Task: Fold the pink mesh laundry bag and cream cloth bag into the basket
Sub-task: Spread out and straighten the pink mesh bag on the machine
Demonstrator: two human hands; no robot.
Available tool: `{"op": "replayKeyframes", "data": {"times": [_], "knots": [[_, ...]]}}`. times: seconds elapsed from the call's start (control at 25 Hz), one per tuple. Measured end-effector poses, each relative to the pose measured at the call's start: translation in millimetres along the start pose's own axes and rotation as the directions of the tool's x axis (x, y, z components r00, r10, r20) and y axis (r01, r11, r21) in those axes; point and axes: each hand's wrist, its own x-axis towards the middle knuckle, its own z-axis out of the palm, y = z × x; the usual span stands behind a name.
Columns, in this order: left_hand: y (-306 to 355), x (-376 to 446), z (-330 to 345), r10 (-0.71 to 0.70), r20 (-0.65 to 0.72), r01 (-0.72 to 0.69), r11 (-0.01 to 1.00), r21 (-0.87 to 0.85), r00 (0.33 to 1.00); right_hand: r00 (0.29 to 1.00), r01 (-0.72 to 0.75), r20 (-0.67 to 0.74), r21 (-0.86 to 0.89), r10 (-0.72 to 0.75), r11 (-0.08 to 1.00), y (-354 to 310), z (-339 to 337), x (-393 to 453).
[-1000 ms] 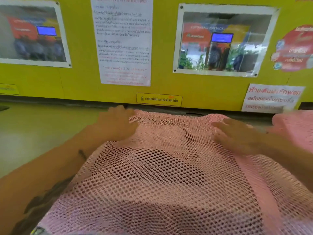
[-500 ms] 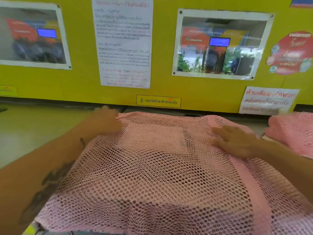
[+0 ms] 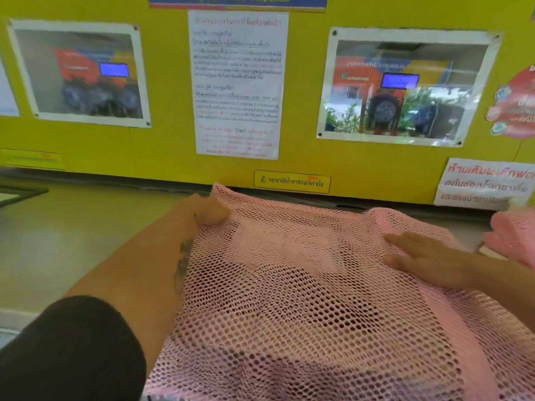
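Pinching the pink mesh laundry bag (image 3: 304, 285) corner, your left hand (image 3: 210, 208) lifts it at 11 o'clock.
Your right hand (image 3: 419, 256) presses flat, fingers straight, at 3 o'clock.

Mesh laundry bag (image 3: 304, 299): you see pink open-weave net, matt, with a denser smooth cloth band on its right side.
Second pink piece (image 3: 514, 235): same matt net.
Wall panel (image 3: 162, 82): smooth, yellow, slightly glossy.
Instruction sheet (image 3: 237, 82): you see matt white paper.
2 photo prints (image 3: 405, 88): glossy film over paper, reflective.
Counter (image 3: 72, 241): smooth, pale, low sheen.
Sleeve (image 3: 72, 351): black matt cloth.
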Motion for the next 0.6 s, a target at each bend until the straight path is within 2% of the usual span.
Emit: {"op": "replayKeyframes", "data": {"times": [0.08, 0.12, 0.24, 0.32, 0.4, 0.48, 0.6], "knots": [[6, -9, -1, -0.071, -0.016, 0.070, 0.997, -0.035, 0.997, 1.000, 0.009, -0.007, 0.015, -0.009, 1.000, -2, -5, 1], [15, -19, -5, -0.050, -0.048, 0.049, 0.998, -0.027, 0.998, 1.000, 0.015, -0.021, 0.025, -0.014, 1.000, -4, -8, 2], [44, -43, -7, 0.165, -0.106, -0.165, 0.986, 0.016, 0.981, 0.994, -0.009, -0.106, 0.032, 0.013, 0.999, -1, -5, 11], [55, -58, 7, 0.338, -0.065, -0.333, 0.940, 0.068, 0.939, 0.997, -0.027, -0.076, 0.037, 0.030, 0.999, 3, 1, 13], [50, -71, 26, 0.316, 0.018, -0.316, 0.943, 0.102, 0.949, 0.997, -0.034, -0.064, 0.061, 0.038, 0.998, 10, 4, 12], [39, -77, 37, 0.232, 0.013, -0.232, 0.969, 0.079, 0.973, 0.997, -0.027, -0.073, 0.073, 0.032, 0.997, 14, 2, 10], [28, -82, 38, 0.206, 0.029, -0.207, 0.977, 0.057, 0.978, 1.000, -0.013, -0.009, 0.027, 0.013, 1.000, 10, 6, 2]]}}
